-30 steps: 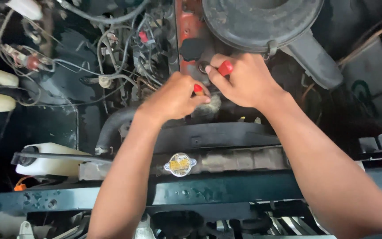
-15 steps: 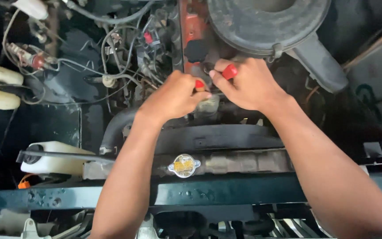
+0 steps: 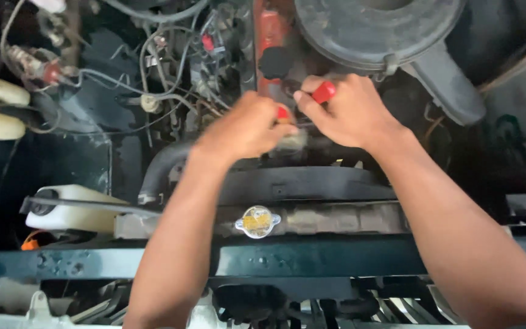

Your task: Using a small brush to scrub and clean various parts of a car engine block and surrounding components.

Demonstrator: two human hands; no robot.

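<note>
Both hands stay where they were below the air cleaner: left hand and right hand each remain pinched on a red-handled tool, so the work continues.

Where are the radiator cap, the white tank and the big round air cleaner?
radiator cap point(image 3: 257, 221), head view, middle of its top.
white tank point(image 3: 71, 210), head view, its upper face.
round air cleaner point(image 3: 375, 27), head view, its dark lid.
</note>
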